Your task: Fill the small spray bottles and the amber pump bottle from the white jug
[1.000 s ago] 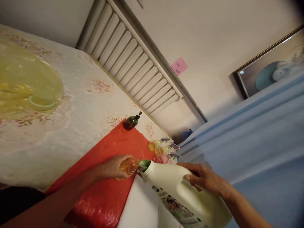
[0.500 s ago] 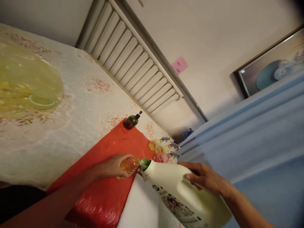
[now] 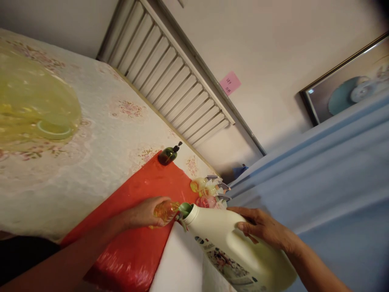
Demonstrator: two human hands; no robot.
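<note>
My left hand (image 3: pixel 153 213) is wrapped round a small clear bottle (image 3: pixel 166 212) with orange-yellow liquid in it. Its mouth meets the green spout (image 3: pixel 185 209) of a large cream detergent jug (image 3: pixel 231 239), which is tilted toward it. By its handle, my right hand (image 3: pixel 263 227) grips the jug, fingers curled through. Whether liquid is flowing between the two mouths is too small to tell. Beneath the left hand lies a red plastic sheet (image 3: pixel 130 243). Beyond the jug's neck stand several small spray bottles (image 3: pixel 206 192) with yellow and reddish liquid.
A dark green pump bottle (image 3: pixel 167 156) stands at the sheet's far corner. On the floral tablecloth (image 3: pixel 106 138) at left lies a yellowish transparent bag or container (image 3: pixel 36 97). A white radiator (image 3: pixel 170 77) runs along the wall. Blue cloth (image 3: pixel 343 170) hangs at right.
</note>
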